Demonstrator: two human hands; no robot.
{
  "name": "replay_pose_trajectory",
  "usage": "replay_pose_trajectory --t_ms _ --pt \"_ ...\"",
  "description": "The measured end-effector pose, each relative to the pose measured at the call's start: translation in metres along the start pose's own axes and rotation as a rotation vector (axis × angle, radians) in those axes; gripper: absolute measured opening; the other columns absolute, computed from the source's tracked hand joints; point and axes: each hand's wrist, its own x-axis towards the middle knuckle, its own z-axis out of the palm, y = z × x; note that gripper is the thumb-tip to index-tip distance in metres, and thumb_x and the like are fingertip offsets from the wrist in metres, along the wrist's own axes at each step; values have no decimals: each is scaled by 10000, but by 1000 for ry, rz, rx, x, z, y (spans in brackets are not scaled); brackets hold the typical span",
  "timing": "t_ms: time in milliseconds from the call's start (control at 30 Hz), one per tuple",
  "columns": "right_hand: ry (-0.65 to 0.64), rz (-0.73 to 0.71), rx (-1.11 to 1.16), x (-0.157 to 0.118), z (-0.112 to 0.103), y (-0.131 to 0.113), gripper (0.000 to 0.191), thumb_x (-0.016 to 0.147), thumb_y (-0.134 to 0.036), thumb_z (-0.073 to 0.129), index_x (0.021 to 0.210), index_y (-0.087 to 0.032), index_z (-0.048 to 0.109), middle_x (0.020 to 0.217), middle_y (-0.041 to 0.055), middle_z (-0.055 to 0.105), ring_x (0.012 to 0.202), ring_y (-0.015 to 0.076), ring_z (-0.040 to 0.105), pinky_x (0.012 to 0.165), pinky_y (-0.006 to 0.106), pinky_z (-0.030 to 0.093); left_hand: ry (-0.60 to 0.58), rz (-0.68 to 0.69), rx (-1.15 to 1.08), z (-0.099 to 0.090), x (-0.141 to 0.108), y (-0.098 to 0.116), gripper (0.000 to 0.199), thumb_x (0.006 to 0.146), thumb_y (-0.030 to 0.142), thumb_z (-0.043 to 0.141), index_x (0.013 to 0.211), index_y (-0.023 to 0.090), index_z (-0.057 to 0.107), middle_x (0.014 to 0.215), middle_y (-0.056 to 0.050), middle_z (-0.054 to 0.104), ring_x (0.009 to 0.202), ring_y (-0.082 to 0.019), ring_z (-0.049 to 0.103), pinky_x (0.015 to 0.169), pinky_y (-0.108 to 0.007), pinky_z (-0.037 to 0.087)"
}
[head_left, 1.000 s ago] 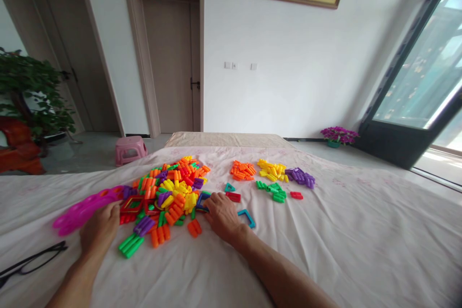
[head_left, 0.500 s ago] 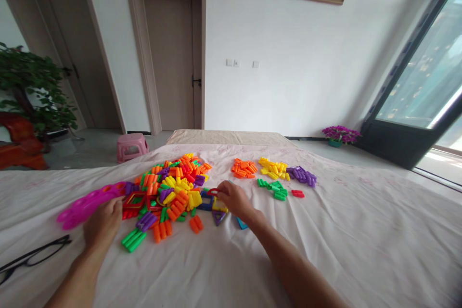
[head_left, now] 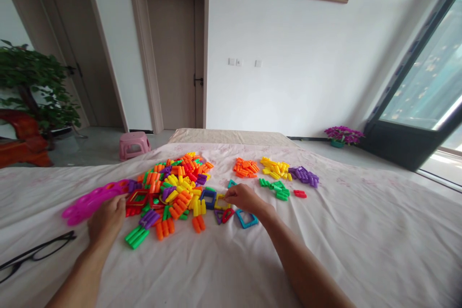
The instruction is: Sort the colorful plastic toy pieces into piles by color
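Note:
My left hand (head_left: 107, 218) is at the left side of a mixed heap of coloured plastic tube blocks (head_left: 178, 184). Its fingers are curled together beside a red square frame (head_left: 137, 199); what they hold, if anything, is hidden. My right hand (head_left: 245, 199) is closed, fingertips at the right edge of a yellow square frame (head_left: 218, 206), and I cannot make out anything between them. A blue square frame (head_left: 208, 199) lies left of the yellow one. Just in front are a red triangle frame (head_left: 227, 215), a purple triangle frame (head_left: 218, 216) and a light-blue square frame (head_left: 247, 225).
Sorted piles of orange (head_left: 245, 168), yellow (head_left: 275, 169), purple (head_left: 303, 176) and green tubes (head_left: 281, 193) lie right of the heap, with a red piece (head_left: 300, 194). Left are a magenta tray (head_left: 84, 208) and black glasses (head_left: 39, 253) on the pale cloth (head_left: 202, 269).
The red piece that was in my right fingers now lies on the cloth in front of the yellow frame. My right hand has shifted slightly right, uncovering the light-blue square. My left hand has hardly moved.

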Motion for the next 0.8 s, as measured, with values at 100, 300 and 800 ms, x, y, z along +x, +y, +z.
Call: replay_pose_trajectory --t_ms 100,300,800 --pt "132 -51 -85 -2 12 -18 179 833 -202 618 926 -233 768 899 10 735 825 156 649 711 223 435 11 9 -2 -1 -2 3 566 974 412 216 1235 171 656 1237 -149 690 1111 -312 620 861 -400 426" --pt "183 -288 -250 -11 44 -53 324 880 -283 673 1203 -252 662 1151 63 666 1065 216 567 932 323 419 0 4 5 -3 -5 6 577 971 410 204 1252 164 643 1252 -146 685 1133 -310 619 897 -397 421" --pt "352 -159 76 7 32 -28 228 799 -154 593 990 -197 711 869 25 695 770 140 619 690 223 455 -63 -18 10 2 4 -4 569 970 429 201 1269 194 624 1268 -145 672 1097 -318 624 893 -416 433"
